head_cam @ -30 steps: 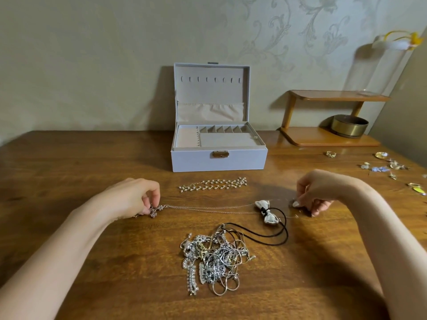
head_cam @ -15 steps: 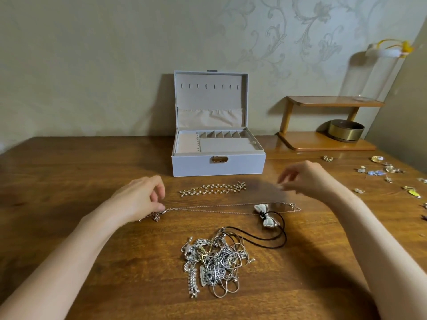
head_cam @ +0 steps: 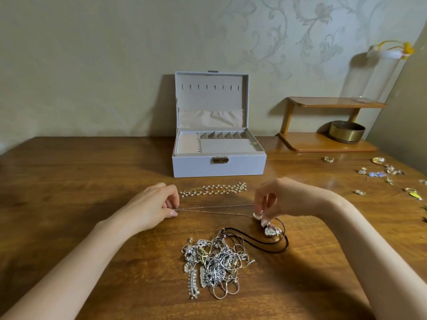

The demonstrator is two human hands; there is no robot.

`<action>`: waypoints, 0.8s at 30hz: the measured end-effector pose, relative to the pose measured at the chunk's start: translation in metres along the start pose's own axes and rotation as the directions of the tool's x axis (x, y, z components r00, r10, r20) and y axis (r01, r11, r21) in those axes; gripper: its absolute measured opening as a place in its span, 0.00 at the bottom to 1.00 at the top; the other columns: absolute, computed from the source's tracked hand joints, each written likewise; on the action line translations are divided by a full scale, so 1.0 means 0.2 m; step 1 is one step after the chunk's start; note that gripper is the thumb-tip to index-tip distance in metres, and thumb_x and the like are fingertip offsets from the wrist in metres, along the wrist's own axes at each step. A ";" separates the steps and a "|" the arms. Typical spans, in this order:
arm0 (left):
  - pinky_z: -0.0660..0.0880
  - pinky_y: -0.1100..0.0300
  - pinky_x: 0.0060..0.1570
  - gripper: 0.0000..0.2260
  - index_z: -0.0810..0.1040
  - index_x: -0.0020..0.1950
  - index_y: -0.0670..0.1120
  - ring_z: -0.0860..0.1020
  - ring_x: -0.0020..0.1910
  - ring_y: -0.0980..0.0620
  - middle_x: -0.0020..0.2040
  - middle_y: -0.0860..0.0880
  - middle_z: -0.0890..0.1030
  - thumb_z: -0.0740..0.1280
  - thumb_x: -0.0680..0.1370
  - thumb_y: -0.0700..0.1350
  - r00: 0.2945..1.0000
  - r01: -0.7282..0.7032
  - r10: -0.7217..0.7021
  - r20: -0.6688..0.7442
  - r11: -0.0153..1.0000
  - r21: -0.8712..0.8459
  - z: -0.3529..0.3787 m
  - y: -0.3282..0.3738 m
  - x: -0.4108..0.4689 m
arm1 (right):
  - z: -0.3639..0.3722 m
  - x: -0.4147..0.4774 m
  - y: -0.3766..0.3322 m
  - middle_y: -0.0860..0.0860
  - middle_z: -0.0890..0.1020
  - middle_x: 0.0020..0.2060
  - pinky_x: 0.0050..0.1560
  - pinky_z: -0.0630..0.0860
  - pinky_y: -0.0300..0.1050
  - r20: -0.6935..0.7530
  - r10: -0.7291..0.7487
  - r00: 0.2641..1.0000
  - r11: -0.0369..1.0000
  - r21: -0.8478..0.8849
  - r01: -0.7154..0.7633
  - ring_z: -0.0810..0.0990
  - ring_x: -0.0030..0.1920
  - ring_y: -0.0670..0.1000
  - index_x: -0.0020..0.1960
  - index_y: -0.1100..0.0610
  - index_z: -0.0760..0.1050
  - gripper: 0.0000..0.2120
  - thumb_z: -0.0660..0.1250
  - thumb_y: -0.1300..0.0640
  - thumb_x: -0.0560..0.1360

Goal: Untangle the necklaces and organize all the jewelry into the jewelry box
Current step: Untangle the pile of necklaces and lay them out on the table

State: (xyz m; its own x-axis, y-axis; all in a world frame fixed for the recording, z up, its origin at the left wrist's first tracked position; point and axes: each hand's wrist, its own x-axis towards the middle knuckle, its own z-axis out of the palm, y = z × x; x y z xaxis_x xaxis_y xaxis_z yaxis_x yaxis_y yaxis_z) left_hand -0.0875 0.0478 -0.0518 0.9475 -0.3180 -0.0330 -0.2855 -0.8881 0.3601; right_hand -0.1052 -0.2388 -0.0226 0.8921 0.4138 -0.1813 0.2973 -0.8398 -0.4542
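left hand (head_cam: 152,207) pinches thin chain (head_cam: 215,206) | right hand (head_cam: 284,197) pinches its other end — jewelry box (head_cam: 219,166) open

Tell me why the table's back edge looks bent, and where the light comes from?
Head view: the wide-angle lens bows the table edge at the far left. Head view: the jewelry box throws its shadow leftward on the wall, so the light likely sits to the right. Head view: the flower at top right looks smeared and soft.
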 end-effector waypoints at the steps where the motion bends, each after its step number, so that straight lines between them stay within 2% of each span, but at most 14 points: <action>1: 0.71 0.67 0.45 0.08 0.71 0.42 0.56 0.74 0.44 0.61 0.48 0.58 0.72 0.69 0.75 0.45 1.000 0.000 0.000 0.003 1.000 -0.001 0.00 0.00 0.00 | -0.01 -0.01 -0.01 0.43 0.81 0.39 0.41 0.75 0.33 0.054 -0.007 0.999 1.000 0.031 0.006 0.78 0.40 0.40 0.45 0.52 0.82 0.06 0.75 0.59 0.69; 3: 0.70 0.69 0.43 0.08 0.71 0.42 0.55 0.74 0.43 0.61 0.47 0.57 0.72 0.68 0.76 0.44 1.000 -0.003 0.003 0.009 1.000 0.001 0.00 0.00 0.00 | -0.03 -0.02 -0.01 0.44 0.82 0.37 0.40 0.75 0.35 0.092 -0.022 0.995 0.992 0.123 0.011 0.79 0.38 0.42 0.46 0.54 0.82 0.06 0.73 0.61 0.71; 4: 0.69 0.69 0.41 0.08 0.72 0.42 0.55 0.74 0.42 0.61 0.47 0.57 0.72 0.68 0.76 0.44 1.000 -0.004 0.004 0.015 1.000 0.001 -0.01 0.00 0.00 | -0.03 -0.01 0.00 0.45 0.82 0.36 0.38 0.75 0.35 0.044 -0.016 0.999 0.991 0.136 0.010 0.79 0.36 0.43 0.46 0.54 0.81 0.05 0.73 0.62 0.71; 6: 0.68 0.71 0.38 0.08 0.73 0.42 0.54 0.74 0.41 0.60 0.47 0.56 0.73 0.68 0.76 0.42 0.999 0.000 0.001 0.033 1.000 -0.008 -0.02 -0.01 0.00 | -0.03 0.01 0.04 0.45 0.80 0.36 0.37 0.73 0.35 -0.072 0.037 0.997 0.999 0.037 -0.035 0.77 0.35 0.43 0.45 0.51 0.80 0.08 0.74 0.61 0.69; 8: 0.69 0.71 0.37 0.08 0.73 0.42 0.53 0.74 0.40 0.60 0.46 0.56 0.74 0.68 0.76 0.42 0.999 0.004 -0.003 0.047 1.000 -0.015 -0.02 -0.01 0.00 | -0.03 0.01 0.09 0.47 0.80 0.39 0.39 0.74 0.39 -0.013 0.119 0.993 0.992 -0.036 -0.119 0.76 0.38 0.44 0.48 0.49 0.78 0.13 0.77 0.60 0.67; 10: 0.68 0.70 0.37 0.08 0.73 0.41 0.53 0.74 0.40 0.59 0.46 0.56 0.74 0.68 0.76 0.42 0.999 0.011 -0.010 0.052 1.000 -0.014 -0.02 -0.01 0.00 | -0.02 0.00 0.12 0.52 0.81 0.44 0.44 0.77 0.47 0.076 0.190 0.979 0.982 -0.022 -0.188 0.77 0.41 0.48 0.49 0.47 0.76 0.17 0.77 0.61 0.65; 11: 0.68 0.70 0.36 0.08 0.73 0.41 0.53 0.74 0.40 0.59 0.45 0.56 0.75 0.68 0.76 0.42 0.999 0.013 -0.012 0.049 1.000 -0.012 -0.02 -0.01 0.00 | -0.01 0.00 0.13 0.53 0.81 0.44 0.44 0.77 0.47 0.083 0.201 0.976 0.980 -0.021 -0.200 0.77 0.41 0.49 0.48 0.48 0.76 0.17 0.78 0.61 0.65; 14: 0.67 0.70 0.35 0.08 0.73 0.41 0.53 0.75 0.39 0.59 0.45 0.56 0.75 0.68 0.76 0.42 0.999 0.019 -0.018 0.041 1.000 -0.014 -0.01 -0.01 0.01 | -0.02 0.01 0.11 0.54 0.82 0.40 0.39 0.74 0.41 0.048 0.164 0.985 0.986 -0.032 -0.163 0.76 0.37 0.47 0.41 0.51 0.78 0.10 0.77 0.59 0.66; 16: 0.68 0.70 0.35 0.08 0.73 0.41 0.53 0.75 0.39 0.59 0.45 0.55 0.76 0.68 0.76 0.42 0.999 0.027 -0.026 0.046 0.999 -0.023 -0.01 -0.02 0.01 | -0.02 -0.01 0.04 0.53 0.81 0.39 0.35 0.75 0.37 0.017 0.166 0.986 0.986 0.032 -0.166 0.78 0.35 0.44 0.43 0.53 0.78 0.06 0.74 0.56 0.70; 17: 0.69 0.69 0.35 0.08 0.73 0.41 0.53 0.75 0.39 0.59 0.44 0.55 0.77 0.68 0.76 0.42 0.998 0.032 -0.031 0.049 0.999 -0.029 -0.01 -0.02 0.01 | -0.02 -0.03 0.00 0.52 0.81 0.39 0.34 0.76 0.35 0.028 0.175 0.984 0.983 0.053 -0.176 0.79 0.33 0.44 0.46 0.55 0.77 0.07 0.72 0.53 0.72; 18: 0.70 0.69 0.35 0.08 0.73 0.41 0.53 0.75 0.39 0.58 0.44 0.54 0.77 0.69 0.76 0.42 0.998 0.036 -0.034 0.049 0.999 -0.035 -0.01 -0.02 0.01 | -0.01 -0.04 -0.05 0.51 0.81 0.39 0.33 0.76 0.34 0.053 0.188 0.981 0.981 0.037 -0.190 0.79 0.32 0.44 0.49 0.56 0.75 0.11 0.70 0.51 0.72; 20: 0.70 0.68 0.35 0.07 0.74 0.41 0.53 0.75 0.38 0.58 0.44 0.54 0.77 0.69 0.75 0.43 0.998 0.038 -0.036 0.047 0.998 -0.043 -0.01 -0.02 0.02 | 0.05 -0.04 -0.13 0.49 0.78 0.40 0.30 0.77 0.35 0.084 0.236 0.968 0.968 -0.108 -0.226 0.78 0.30 0.45 0.53 0.59 0.74 0.17 0.71 0.48 0.71; 22: 0.69 0.68 0.34 0.07 0.74 0.41 0.53 0.74 0.38 0.59 0.43 0.54 0.77 0.69 0.76 0.43 0.998 0.038 -0.036 0.047 0.998 -0.045 -0.01 -0.02 0.02 | 0.08 -0.03 -0.17 0.49 0.78 0.43 0.31 0.78 0.38 0.044 0.258 0.965 0.946 -0.216 -0.243 0.78 0.30 0.45 0.55 0.60 0.74 0.18 0.73 0.51 0.71; 24: 0.68 0.69 0.34 0.07 0.74 0.41 0.53 0.74 0.37 0.59 0.43 0.55 0.77 0.69 0.76 0.42 0.998 0.035 -0.033 0.047 0.998 -0.042 -0.01 -0.02 0.02 | 0.07 -0.03 -0.19 0.49 0.78 0.44 0.35 0.78 0.40 0.008 0.258 0.966 0.934 -0.256 -0.248 0.79 0.34 0.46 0.55 0.59 0.73 0.16 0.73 0.55 0.71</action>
State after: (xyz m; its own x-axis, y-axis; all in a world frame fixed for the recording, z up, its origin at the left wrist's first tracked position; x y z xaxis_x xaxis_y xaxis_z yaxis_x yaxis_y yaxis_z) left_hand -0.0827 0.0522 -0.0512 0.9486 -0.3039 -0.0884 -0.2461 -0.8838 0.3979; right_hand -0.1266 -0.2055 -0.0164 0.9358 0.1857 -0.2996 0.1440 -0.9772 -0.1559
